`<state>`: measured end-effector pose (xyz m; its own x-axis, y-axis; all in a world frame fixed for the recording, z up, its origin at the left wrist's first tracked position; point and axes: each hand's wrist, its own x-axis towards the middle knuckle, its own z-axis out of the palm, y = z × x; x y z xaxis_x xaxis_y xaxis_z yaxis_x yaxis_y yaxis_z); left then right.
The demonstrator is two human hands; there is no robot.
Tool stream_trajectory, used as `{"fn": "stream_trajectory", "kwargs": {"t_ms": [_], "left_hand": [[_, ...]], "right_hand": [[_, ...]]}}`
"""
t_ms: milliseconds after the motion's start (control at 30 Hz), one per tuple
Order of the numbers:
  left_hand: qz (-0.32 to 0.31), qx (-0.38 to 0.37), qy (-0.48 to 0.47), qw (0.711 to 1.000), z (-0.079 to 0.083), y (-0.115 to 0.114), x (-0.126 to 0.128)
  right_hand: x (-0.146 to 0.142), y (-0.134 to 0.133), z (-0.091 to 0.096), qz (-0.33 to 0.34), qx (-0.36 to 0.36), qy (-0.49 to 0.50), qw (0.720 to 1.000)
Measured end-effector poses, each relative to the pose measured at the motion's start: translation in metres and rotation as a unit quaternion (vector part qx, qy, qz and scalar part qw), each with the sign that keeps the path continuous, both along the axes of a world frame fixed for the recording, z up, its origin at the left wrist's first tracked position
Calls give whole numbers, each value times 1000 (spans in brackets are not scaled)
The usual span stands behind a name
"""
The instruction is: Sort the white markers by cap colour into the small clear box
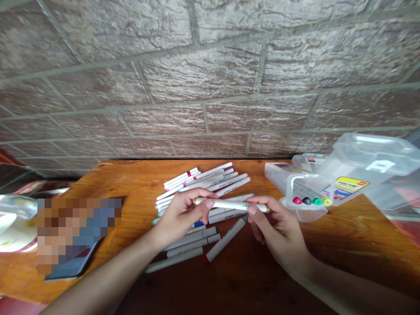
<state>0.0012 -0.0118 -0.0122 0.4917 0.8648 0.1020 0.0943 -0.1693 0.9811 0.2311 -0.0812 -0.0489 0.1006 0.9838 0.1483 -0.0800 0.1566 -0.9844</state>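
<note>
Looking at a slim white marker [229, 204] here, gold-coloured at both ends, with some tiny green marks on the barrel toward the right. Too small to read, sorry. Held up nearly level in front of a bunch of loose markers [193, 238], dipping just a touch to the right.

Pinched near its left end between thumb and forefinger of the left hand [187, 210], with the other fingers curled in. Gripped the same way toward its right end by the right hand [278, 229], thumb on the near side, fingers bent behind and below. Not touching each other, btw: clamped on the one marker, with a bare stretch of white barrel in between.

Can also spot mostly pale barrels with coloured ends scattered over the wooden table [357, 245]. Over on the right, see a small clear case [275, 175] with pink, dark, green and yellow marker ends showing, just beside a bigger clear box [377, 153] with a yellow label. Way off left, notice a flat dark device [70, 266], mostly pixelated.
</note>
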Motion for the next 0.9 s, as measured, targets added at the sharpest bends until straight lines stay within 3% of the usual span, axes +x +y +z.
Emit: {"fn": "stream_trajectory", "kwargs": {"t_ms": [500, 900], "left_hand": [[5, 15, 2, 1000, 1, -1, 2], [-11, -24, 15, 1000, 0, -2, -1]], "right_hand": [[-1, 0, -2, 8, -6, -6, 1000], [0, -1, -5, 8, -4, -9, 1000]]}}
